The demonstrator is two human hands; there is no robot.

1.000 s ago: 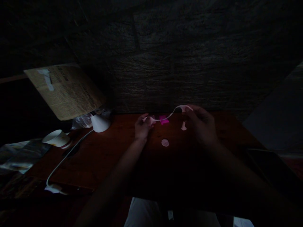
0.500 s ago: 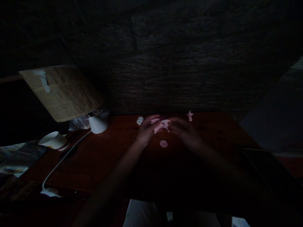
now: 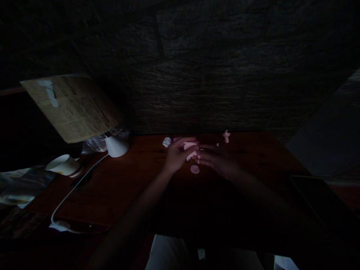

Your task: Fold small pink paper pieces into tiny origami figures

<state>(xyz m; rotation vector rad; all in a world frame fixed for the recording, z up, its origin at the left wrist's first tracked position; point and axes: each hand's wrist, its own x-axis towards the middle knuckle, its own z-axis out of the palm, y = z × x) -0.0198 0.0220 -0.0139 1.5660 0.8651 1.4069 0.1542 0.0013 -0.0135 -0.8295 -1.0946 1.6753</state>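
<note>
Soft pink modelling clay (image 3: 190,147) is bunched in a ragged lump between my hands, above the back of the table. My left hand (image 3: 174,154) pinches it between thumb and fingers from the left. From the right, the fingers of my right hand (image 3: 218,159) press at its edge, where a thin torn bit hangs down. Just in front on the tabletop lies a flat round pink disc (image 3: 195,169). Farther right is a small shaped pink piece (image 3: 226,136). To the left rests a crumpled whitish lump (image 3: 167,141). Dim light hides some of the fingertips.
On the left of the wooden table (image 3: 126,191) stand a lamp with a white base (image 3: 116,146) and a newsprint shade (image 3: 75,107), and a tipped paper cup (image 3: 64,165). A white cable (image 3: 66,197) runs to the front edge. A dark stone-patterned wall (image 3: 182,75) rises behind.
The clay was stretched in a long strand between my hands; they have come together and the clay is now gathered in a lump. My right hand has moved left.
</note>
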